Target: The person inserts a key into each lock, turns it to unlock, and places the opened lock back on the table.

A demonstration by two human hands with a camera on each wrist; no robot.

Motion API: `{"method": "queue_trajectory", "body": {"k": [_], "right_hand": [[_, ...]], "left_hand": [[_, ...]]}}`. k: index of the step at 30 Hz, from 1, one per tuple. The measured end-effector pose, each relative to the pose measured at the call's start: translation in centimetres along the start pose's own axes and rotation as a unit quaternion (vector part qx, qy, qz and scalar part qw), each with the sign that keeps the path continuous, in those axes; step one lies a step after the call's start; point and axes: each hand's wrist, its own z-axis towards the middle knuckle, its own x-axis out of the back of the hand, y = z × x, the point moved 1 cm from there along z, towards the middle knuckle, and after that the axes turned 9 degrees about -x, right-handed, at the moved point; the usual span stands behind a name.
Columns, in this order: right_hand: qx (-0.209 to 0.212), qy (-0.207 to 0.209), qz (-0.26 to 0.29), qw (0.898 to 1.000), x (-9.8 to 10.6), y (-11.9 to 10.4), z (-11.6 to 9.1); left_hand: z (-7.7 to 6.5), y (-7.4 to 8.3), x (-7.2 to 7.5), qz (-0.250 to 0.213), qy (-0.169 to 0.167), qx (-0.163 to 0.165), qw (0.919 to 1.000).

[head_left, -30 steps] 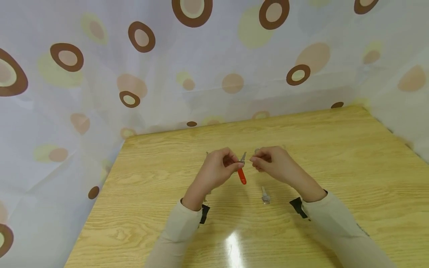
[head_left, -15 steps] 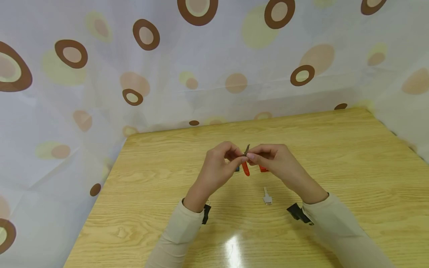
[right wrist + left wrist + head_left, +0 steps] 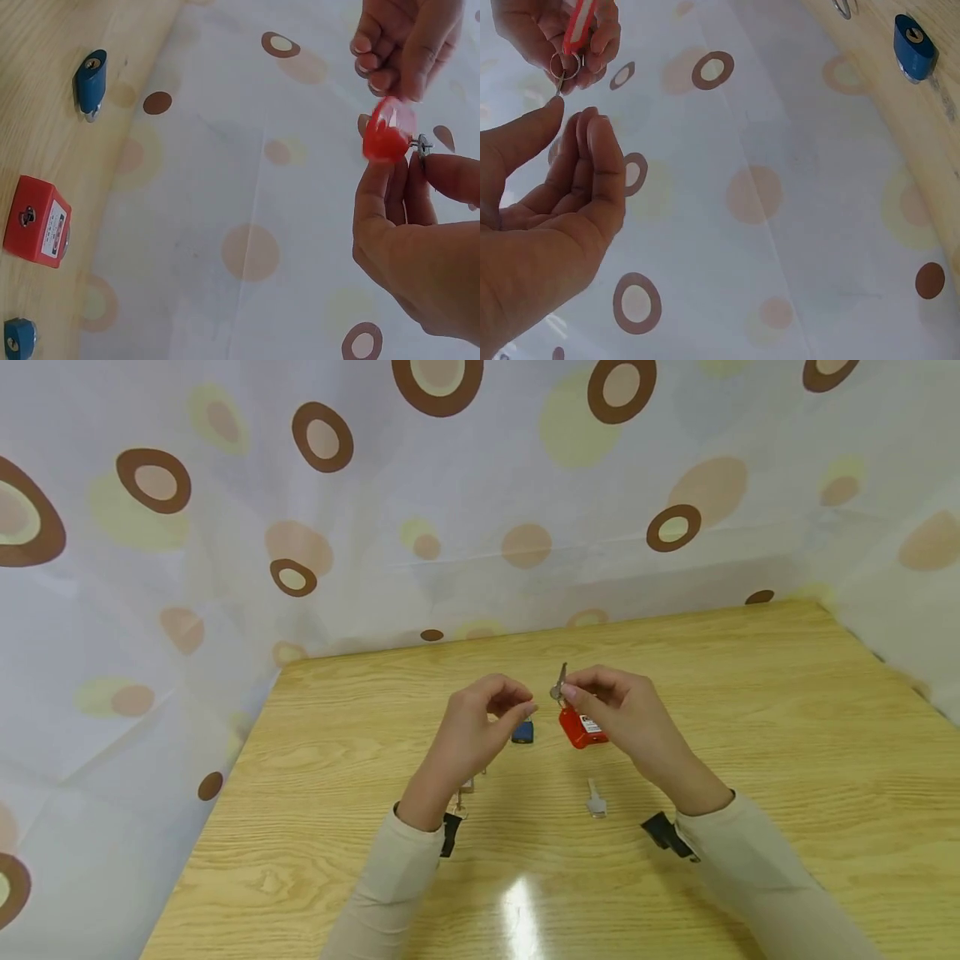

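Observation:
My right hand point(image 3: 633, 714) pinches a small silver key point(image 3: 559, 683) between thumb and fingers above the table, its blade pointing up. A red tag point(image 3: 388, 135) hangs from it by a wire ring point(image 3: 564, 66). To the left, my left hand point(image 3: 483, 718) has thumb and fingertips spread a little apart, with nothing gripped between them. In the left wrist view its thumb tip overlaps the key's end. Below the hands in the head view are a blue padlock point(image 3: 522, 732) and a red padlock point(image 3: 37, 221) with a white label, partly hidden by my right hand.
A loose silver key point(image 3: 596, 802) lies on the wooden table point(image 3: 337, 777) nearer me. A key ring point(image 3: 460, 812) and metal pieces lie beside my left wrist. Another blue padlock point(image 3: 19, 339) shows in the right wrist view. A patterned cloth point(image 3: 480, 485) hangs behind the table.
The key with the red tag passed from my left hand to my right, after both held it together. The hands moved apart, and the padlocks came into fuller view.

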Motion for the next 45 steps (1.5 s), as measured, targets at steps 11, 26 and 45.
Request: {"method": "queue_trajectory", "body": {"k": [11, 26, 45], "right_hand": [[0.029, -0.013, 0.062, 0.998, 0.1, -0.8, -0.2], [0.031, 0.003, 0.118, 0.993, 0.5, -1.6, -0.7], [0.002, 0.032, 0.091, 0.995, 0.8, -1.9, -1.3]], "left_hand": [[1.1, -4.5, -1.0, 0.088, -0.157, 0.192, 0.9648], [4.6, -9.1, -5.7, 0.229, -0.246, 0.243, 0.9099], [4.4, -9.2, -6.5, 0.138, -0.183, 0.23, 0.9457]]}}
